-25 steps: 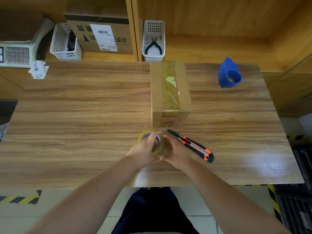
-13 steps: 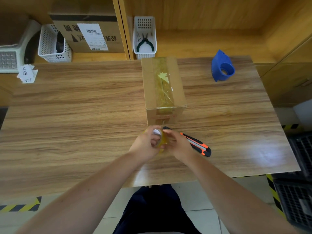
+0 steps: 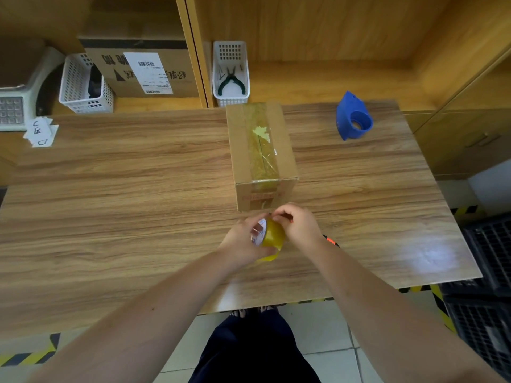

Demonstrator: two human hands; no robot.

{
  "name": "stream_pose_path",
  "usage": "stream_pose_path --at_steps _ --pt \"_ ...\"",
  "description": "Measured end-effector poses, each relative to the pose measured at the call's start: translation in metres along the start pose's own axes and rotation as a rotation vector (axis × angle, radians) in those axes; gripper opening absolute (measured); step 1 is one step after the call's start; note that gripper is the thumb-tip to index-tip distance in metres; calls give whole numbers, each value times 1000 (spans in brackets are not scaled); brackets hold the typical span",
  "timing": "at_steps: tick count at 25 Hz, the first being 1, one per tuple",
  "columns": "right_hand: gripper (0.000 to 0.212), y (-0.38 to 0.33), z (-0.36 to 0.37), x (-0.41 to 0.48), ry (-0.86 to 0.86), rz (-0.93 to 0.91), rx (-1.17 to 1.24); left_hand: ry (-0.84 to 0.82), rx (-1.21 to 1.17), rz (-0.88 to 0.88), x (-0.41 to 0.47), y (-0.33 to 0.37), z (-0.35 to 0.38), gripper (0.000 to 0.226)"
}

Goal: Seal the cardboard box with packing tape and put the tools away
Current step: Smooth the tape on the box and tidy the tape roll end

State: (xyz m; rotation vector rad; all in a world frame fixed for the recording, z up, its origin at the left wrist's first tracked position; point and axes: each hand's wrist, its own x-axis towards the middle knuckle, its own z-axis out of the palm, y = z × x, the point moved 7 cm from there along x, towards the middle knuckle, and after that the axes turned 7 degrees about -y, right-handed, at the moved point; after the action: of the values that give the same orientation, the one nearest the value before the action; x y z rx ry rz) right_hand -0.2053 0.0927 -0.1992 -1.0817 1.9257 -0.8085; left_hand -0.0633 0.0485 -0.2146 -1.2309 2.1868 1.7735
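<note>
A cardboard box stands on the wooden table, a yellowish tape strip along its top seam and down its near face. Just in front of it I hold a roll of yellow packing tape on edge above the table. My left hand grips the roll from the left, fingers in its core. My right hand pinches at the roll's top edge. An orange and black utility knife lies under my right wrist, mostly hidden. A blue tape dispenser sits at the far right.
A white basket with green-handled pliers stands on the shelf behind the box. Another white basket, a labelled carton and a scale are at the back left. Paper slips lie at the table's left corner. Black crates stand at the right.
The tape roll has been lifted off the table and turned on edge. My right hand has shifted to the roll's top edge and now covers most of the knife.
</note>
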Motion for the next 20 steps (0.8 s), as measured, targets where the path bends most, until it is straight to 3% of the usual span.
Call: stream_pose_path --at_steps 3,8,13,16,20 --pt "10 -9 -2 3 -56 -24 -70 -35 252 56 3 7 -5 97" --pt "14 -38 -15 -1 -133 -112 -149 -121 303 78 -6 26 -7 105" --pt "13 -72 -41 -6 -45 -240 -233 -90 390 110 -13 66 -21 97" --pt "15 -103 -60 -10 -38 -313 -309 -112 322 77 -11 75 -29 80" --pt "16 -158 -81 -16 -86 -440 -336 -240 41 -149 -7 49 -25 70"
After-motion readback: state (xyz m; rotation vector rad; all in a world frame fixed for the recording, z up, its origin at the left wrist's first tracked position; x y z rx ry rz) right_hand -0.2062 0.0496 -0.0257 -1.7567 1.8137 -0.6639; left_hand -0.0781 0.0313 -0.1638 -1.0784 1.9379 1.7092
